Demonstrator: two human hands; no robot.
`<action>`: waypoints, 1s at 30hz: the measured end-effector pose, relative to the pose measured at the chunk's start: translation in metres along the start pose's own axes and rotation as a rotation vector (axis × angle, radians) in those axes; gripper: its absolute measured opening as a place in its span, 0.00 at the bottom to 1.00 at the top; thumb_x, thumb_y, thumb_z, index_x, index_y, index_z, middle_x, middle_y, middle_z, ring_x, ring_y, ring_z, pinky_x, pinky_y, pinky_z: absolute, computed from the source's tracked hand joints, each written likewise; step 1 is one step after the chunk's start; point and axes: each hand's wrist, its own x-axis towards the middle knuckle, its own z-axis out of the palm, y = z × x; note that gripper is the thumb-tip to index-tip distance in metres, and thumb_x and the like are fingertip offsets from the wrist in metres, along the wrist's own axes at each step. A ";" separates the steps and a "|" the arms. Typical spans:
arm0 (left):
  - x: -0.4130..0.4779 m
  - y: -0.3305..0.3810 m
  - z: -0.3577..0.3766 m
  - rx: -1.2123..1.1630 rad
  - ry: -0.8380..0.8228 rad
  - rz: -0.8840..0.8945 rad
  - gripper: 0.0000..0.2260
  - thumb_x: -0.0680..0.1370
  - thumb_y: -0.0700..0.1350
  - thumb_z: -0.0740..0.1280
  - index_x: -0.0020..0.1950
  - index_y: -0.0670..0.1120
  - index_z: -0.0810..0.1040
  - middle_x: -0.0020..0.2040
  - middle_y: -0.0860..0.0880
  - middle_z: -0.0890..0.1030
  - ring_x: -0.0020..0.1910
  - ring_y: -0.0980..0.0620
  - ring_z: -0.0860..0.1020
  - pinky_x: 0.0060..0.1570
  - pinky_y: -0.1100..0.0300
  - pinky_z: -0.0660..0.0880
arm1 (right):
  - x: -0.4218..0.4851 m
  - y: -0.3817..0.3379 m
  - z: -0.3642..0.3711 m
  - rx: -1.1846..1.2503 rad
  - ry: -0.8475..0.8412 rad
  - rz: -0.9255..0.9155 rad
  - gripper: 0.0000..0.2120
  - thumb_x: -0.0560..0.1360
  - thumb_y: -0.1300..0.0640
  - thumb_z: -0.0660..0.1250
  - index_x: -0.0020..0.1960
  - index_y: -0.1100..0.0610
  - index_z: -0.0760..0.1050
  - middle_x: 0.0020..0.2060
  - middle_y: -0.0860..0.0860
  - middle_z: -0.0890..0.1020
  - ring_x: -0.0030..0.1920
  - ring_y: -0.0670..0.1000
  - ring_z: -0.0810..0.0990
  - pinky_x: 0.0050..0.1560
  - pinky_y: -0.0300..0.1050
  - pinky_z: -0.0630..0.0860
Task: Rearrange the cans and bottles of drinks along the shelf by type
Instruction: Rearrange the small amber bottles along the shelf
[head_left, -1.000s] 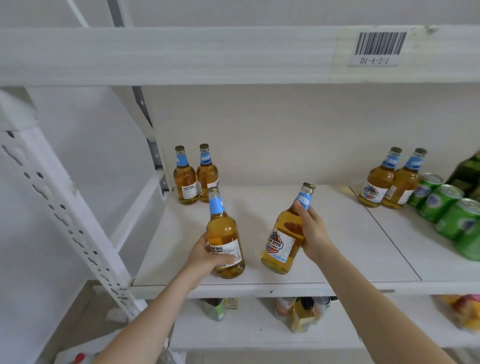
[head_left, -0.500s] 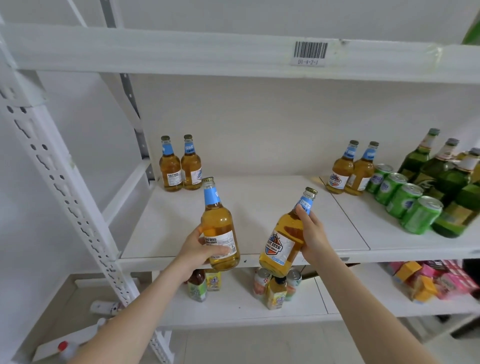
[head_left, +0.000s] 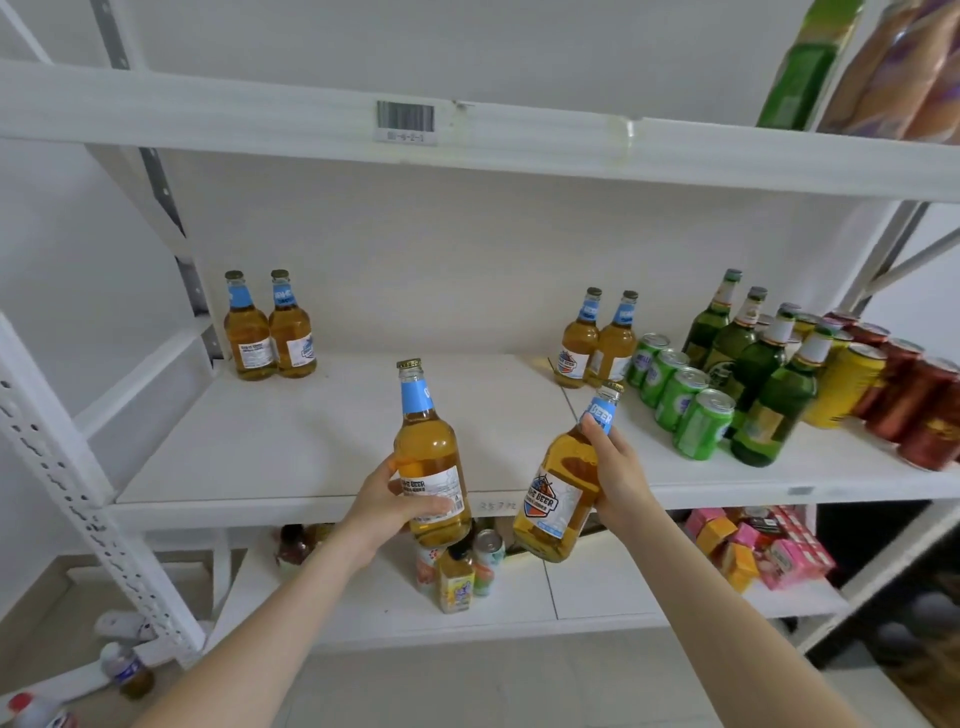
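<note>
My left hand (head_left: 395, 506) grips an upright amber beer bottle (head_left: 428, 452) with a blue neck label, held in the air in front of the shelf edge. My right hand (head_left: 613, 473) grips a second amber beer bottle (head_left: 563, 488) by its neck and shoulder, tilted to the right. On the white shelf (head_left: 311, 441), two matching amber bottles (head_left: 267, 327) stand at the back left and two more (head_left: 597, 343) at the back middle. To the right stand green cans (head_left: 680, 397), green bottles (head_left: 753, 364), yellow cans (head_left: 847, 384) and red cans (head_left: 919, 405).
A shelf above carries a barcode tag (head_left: 405, 117) and packaged goods (head_left: 872, 67) at the right. The lower shelf holds small bottles and cans (head_left: 460, 566) and pink and orange cartons (head_left: 753, 545). A perforated white upright (head_left: 78, 499) stands at the left; bottles (head_left: 124, 670) lie on the floor.
Both hands have lifted their amber bottles off the shelf and drawn them back past its front edge. The view has pulled back and turned right, revealing more cans and bottles.
</note>
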 end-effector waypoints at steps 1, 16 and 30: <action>0.000 0.001 0.011 0.014 0.007 0.002 0.27 0.66 0.41 0.81 0.59 0.56 0.75 0.55 0.51 0.83 0.55 0.49 0.81 0.55 0.46 0.80 | 0.001 -0.002 -0.011 0.002 0.008 0.005 0.17 0.78 0.45 0.65 0.63 0.53 0.74 0.51 0.58 0.83 0.51 0.59 0.83 0.51 0.58 0.81; 0.098 0.030 0.130 0.106 -0.096 0.029 0.29 0.63 0.43 0.82 0.60 0.55 0.76 0.54 0.51 0.84 0.55 0.50 0.82 0.57 0.44 0.79 | 0.090 -0.034 -0.102 0.009 0.048 -0.021 0.05 0.77 0.48 0.68 0.51 0.48 0.75 0.51 0.56 0.83 0.54 0.58 0.82 0.59 0.59 0.78; 0.187 0.057 0.198 0.066 0.030 0.071 0.34 0.56 0.44 0.85 0.58 0.55 0.76 0.53 0.52 0.85 0.53 0.51 0.83 0.54 0.51 0.80 | 0.206 -0.075 -0.119 -0.035 -0.116 -0.087 0.09 0.76 0.50 0.70 0.55 0.47 0.74 0.50 0.49 0.83 0.50 0.51 0.83 0.49 0.49 0.80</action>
